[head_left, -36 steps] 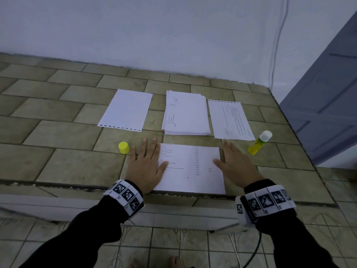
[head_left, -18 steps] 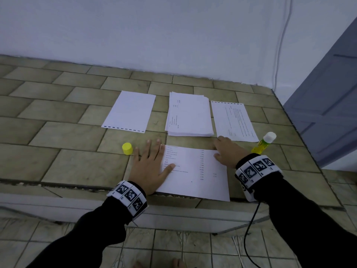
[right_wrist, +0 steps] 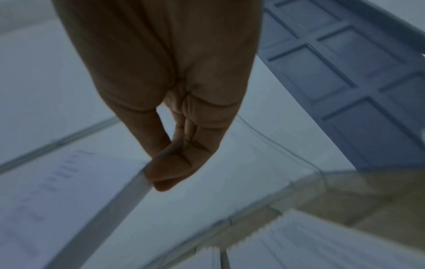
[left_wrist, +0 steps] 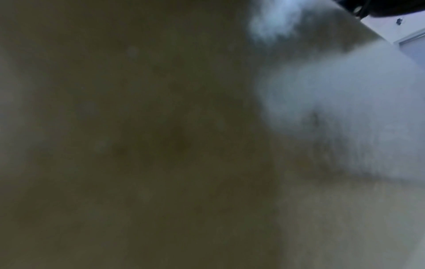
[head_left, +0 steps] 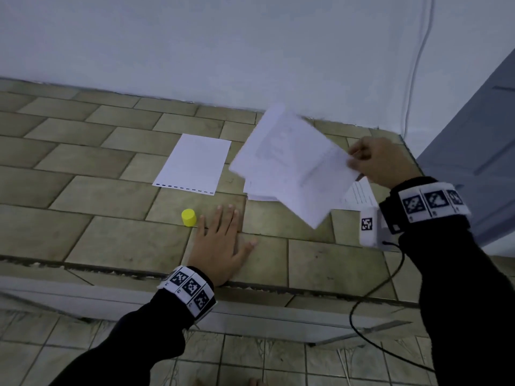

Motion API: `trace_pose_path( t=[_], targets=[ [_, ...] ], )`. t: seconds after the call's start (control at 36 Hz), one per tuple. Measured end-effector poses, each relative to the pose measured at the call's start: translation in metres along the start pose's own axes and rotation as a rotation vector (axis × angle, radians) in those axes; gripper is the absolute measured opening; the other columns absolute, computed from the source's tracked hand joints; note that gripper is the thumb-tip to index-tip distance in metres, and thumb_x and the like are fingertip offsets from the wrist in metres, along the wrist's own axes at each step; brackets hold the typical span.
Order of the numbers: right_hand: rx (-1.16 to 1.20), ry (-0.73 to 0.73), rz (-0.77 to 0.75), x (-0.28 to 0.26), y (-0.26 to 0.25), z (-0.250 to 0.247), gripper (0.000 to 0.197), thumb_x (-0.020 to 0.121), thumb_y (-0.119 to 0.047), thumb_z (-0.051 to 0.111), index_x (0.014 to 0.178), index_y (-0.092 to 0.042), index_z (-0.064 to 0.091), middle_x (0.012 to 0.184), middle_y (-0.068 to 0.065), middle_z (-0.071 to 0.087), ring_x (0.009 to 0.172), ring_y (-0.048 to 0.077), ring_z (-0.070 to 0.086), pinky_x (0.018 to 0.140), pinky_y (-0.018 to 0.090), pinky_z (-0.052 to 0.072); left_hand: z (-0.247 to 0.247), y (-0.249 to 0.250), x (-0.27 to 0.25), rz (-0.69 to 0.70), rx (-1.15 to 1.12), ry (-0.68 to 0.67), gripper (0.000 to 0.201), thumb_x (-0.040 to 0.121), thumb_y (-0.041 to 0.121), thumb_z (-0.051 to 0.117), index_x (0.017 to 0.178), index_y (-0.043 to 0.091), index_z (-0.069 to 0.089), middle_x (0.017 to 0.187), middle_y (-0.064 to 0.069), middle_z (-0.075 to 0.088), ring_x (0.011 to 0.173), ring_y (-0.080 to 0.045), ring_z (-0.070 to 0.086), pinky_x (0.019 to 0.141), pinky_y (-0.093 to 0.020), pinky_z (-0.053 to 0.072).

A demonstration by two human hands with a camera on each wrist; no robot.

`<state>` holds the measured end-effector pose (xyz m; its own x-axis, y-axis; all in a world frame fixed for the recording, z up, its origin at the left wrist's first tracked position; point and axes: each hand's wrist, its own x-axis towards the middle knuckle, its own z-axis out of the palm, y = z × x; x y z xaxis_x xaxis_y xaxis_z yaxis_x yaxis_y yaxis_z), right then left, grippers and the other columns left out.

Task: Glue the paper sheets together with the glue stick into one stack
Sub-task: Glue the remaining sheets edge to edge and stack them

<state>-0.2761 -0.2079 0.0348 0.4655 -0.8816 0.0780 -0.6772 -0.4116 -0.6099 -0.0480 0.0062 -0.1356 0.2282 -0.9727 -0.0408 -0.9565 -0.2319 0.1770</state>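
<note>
My right hand (head_left: pixel 359 160) pinches the edge of a printed paper sheet (head_left: pixel 289 165) and holds it tilted in the air above the paper stack (head_left: pixel 259 195). In the right wrist view the thumb and fingers (right_wrist: pixel 165 174) clamp the sheet's (right_wrist: pixel 69 182) edge. My left hand (head_left: pixel 223 232) lies flat, fingers spread, on the bare tiled counter (head_left: pixel 125 240). The yellow glue cap (head_left: pixel 189 217) stands just left of it. A blank sheet with a dashed edge (head_left: pixel 195 162) lies behind the cap. The glue stick is hidden behind my right wrist.
Another printed sheet (head_left: pixel 361 195) shows partly under my right wrist. The counter's front edge (head_left: pixel 250 285) runs below my left hand. A grey-blue door (head_left: pixel 473 135) stands at the right, and a black cable (head_left: pixel 370 296) hangs from my right wrist. The left wrist view is only blur.
My right hand took hold of the printed sheet at the counter's front and lifted it up and back over the stack. The left hand stayed flat, now on bare tile.
</note>
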Motion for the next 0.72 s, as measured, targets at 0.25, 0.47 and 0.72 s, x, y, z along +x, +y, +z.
trace_pose_path(
  t=[0.25, 0.47, 0.72],
  targets=[
    [0.469, 0.039, 0.346, 0.041, 0.02, 0.074, 0.022, 0.083, 0.007, 0.064, 0.096, -0.006, 0.051, 0.089, 0.011, 0.057, 0.084, 0.029, 0.066, 0.067, 0.036, 0.061, -0.001, 0.0, -0.001, -0.004, -0.013, -0.005, 0.112, 0.071, 0.077, -0.029, 0.157, 0.016, 0.01, 0.164, 0.001, -0.002, 0.151, -0.019, -0.007, 0.12, -0.05, -0.004],
    [0.062, 0.024, 0.346, 0.046, 0.018, 0.118, 0.027, 0.089, -0.004, 0.059, 0.116, -0.002, 0.057, 0.117, 0.014, 0.059, 0.103, 0.028, 0.057, 0.066, 0.015, 0.045, 0.0, -0.001, 0.0, -0.005, -0.026, 0.004, 0.11, 0.073, 0.077, -0.027, 0.157, 0.017, 0.011, 0.164, 0.002, -0.003, 0.151, -0.018, -0.008, 0.12, -0.05, -0.003],
    [-0.32, -0.05, 0.269, 0.037, 0.02, 0.135, 0.038, 0.09, -0.023, 0.061, 0.12, -0.004, 0.048, 0.124, 0.018, 0.048, 0.111, 0.033, 0.053, 0.085, 0.035, 0.044, 0.002, -0.002, 0.0, 0.029, -0.038, 0.029, 0.106, 0.079, 0.075, -0.023, 0.155, 0.015, 0.018, 0.164, -0.001, 0.005, 0.151, -0.021, -0.002, 0.12, -0.05, -0.001]
  ],
)
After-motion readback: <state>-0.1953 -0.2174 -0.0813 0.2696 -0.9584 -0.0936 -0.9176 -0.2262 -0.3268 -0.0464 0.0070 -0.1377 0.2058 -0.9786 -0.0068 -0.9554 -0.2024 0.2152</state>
